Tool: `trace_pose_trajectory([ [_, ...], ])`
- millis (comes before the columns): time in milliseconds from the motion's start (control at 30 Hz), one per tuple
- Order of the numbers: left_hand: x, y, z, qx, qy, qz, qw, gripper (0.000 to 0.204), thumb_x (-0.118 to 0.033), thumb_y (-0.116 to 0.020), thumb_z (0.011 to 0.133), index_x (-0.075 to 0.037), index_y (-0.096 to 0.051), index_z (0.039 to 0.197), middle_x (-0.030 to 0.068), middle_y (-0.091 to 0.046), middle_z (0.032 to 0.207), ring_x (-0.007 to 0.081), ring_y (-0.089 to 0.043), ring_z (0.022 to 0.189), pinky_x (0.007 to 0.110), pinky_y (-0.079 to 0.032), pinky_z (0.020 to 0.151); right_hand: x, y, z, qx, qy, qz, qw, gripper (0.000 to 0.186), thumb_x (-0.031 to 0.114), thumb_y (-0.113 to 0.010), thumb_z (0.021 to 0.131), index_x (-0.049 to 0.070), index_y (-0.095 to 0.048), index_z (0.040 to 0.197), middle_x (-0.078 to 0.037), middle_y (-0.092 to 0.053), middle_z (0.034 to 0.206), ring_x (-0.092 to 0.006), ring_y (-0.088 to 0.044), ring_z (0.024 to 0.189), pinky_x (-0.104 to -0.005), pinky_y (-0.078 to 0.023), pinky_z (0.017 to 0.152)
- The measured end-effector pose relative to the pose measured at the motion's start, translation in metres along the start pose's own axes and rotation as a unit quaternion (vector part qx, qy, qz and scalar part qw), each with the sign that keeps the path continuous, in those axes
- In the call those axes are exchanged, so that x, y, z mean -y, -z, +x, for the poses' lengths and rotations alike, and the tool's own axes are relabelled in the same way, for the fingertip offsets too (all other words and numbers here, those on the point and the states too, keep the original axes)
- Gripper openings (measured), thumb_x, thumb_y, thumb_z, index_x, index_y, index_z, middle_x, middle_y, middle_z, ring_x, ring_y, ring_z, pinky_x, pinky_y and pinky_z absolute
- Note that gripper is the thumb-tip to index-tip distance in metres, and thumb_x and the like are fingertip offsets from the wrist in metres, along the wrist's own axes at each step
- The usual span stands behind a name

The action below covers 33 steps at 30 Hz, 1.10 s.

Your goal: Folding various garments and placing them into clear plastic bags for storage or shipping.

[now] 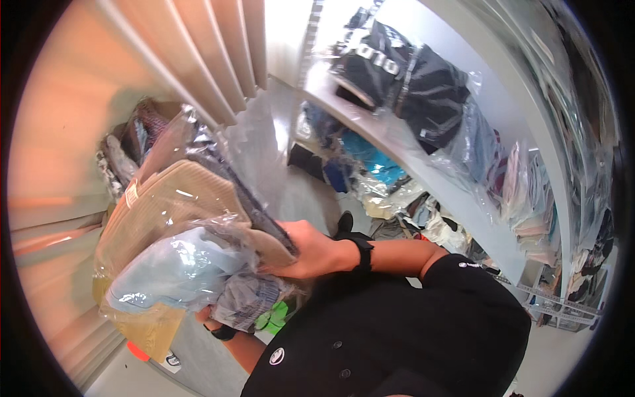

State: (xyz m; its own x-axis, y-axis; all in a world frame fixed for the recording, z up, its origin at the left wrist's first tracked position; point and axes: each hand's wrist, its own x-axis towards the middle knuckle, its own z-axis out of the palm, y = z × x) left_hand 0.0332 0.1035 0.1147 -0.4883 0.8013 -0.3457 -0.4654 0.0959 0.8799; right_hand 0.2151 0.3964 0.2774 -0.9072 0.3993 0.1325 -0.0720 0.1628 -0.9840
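Note:
In front of my chest is a stack of folded clothes in clear plastic bags. My right hand [305,249], closed, grips the stack's near right edge, its thumb and fingers around a beige ribbed garment [192,188] and a dark bagged garment [225,165]. On top lies a light blue bagged garment [175,264], with a grey bagged garment [245,301] beside it. A yellow package [155,331] sticks out below. My left hand [204,316] is at the underside of the stack, mostly hidden by the bags; its fingers do not show clearly.
To the right stands a white shelf [370,129] with black bagged clothes [423,86] on it. Beneath it lie more bagged clothes, including a bright blue one [374,159]. Beige pleated panels [198,46] rise at the left. Patterned bagged clothes [135,135] sit behind the stack.

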Motion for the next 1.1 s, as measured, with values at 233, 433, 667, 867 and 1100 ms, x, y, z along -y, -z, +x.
trace_pose_trajectory([
  [233,0.029,-0.247,0.081,0.123,-0.003,-0.127,0.984,0.056,-0.012,-0.067,0.07,0.0,-0.048,0.122,0.0114,-0.058,0.11,0.0232,-0.057,0.099,0.037,-0.049,0.082,0.022,0.165,-0.139,-0.165,-0.03,-0.108,0.98,0.041,0.017,-0.077,0.071,-0.001,-0.059,0.103,-0.009,-0.066,0.089,-0.0157,-0.063,0.078,-0.0299,-0.05,0.07],
  [433,-0.044,-0.463,0.134,0.288,-0.055,-0.084,0.952,0.075,-0.003,-0.066,0.07,0.0,-0.029,0.136,0.0095,-0.051,0.116,0.0174,-0.053,0.096,0.03,-0.045,0.085,0.021,0.28,-0.236,-0.41,-0.03,-0.067,0.909,0.02,0.01,-0.075,0.075,0.005,-0.061,0.089,-0.002,-0.062,0.086,-0.0108,-0.058,0.075,-0.0255,-0.047,0.067],
  [667,-0.022,-0.652,0.191,0.502,-0.079,-0.097,0.856,0.081,-0.008,-0.069,0.073,0.003,-0.023,0.138,0.0148,-0.046,0.127,0.0168,-0.053,0.099,0.026,-0.044,0.085,-0.012,0.387,-0.325,-0.621,0.005,-0.005,0.784,0.04,0.016,-0.059,0.085,-0.003,-0.053,0.119,-0.009,-0.058,0.114,-0.0184,-0.055,0.102,-0.0294,-0.041,0.089],
  [867,0.069,-0.738,0.212,0.396,-0.246,0.102,0.879,0.074,-0.027,-0.07,0.072,0.008,-0.036,0.126,0.0232,-0.049,0.12,0.0289,-0.053,0.103,0.034,-0.042,0.09,-0.135,0.48,-0.451,-0.566,-0.205,-0.012,0.798,0.054,0.03,-0.053,0.092,-0.001,-0.038,0.134,-0.011,-0.041,0.135,-0.0224,-0.037,0.125,-0.0332,-0.031,0.102],
  [1100,0.056,-0.714,0.186,0.305,-0.319,0.249,0.862,0.071,-0.036,-0.066,0.071,0.008,-0.044,0.121,0.03,-0.045,0.122,0.0425,-0.044,0.111,0.042,-0.036,0.097,-0.092,0.431,-0.409,-0.614,-0.075,-0.008,0.785,0.047,0.03,-0.041,0.094,-0.002,-0.046,0.128,-0.01,-0.053,0.125,-0.0205,-0.05,0.115,-0.0328,-0.037,0.098],
])
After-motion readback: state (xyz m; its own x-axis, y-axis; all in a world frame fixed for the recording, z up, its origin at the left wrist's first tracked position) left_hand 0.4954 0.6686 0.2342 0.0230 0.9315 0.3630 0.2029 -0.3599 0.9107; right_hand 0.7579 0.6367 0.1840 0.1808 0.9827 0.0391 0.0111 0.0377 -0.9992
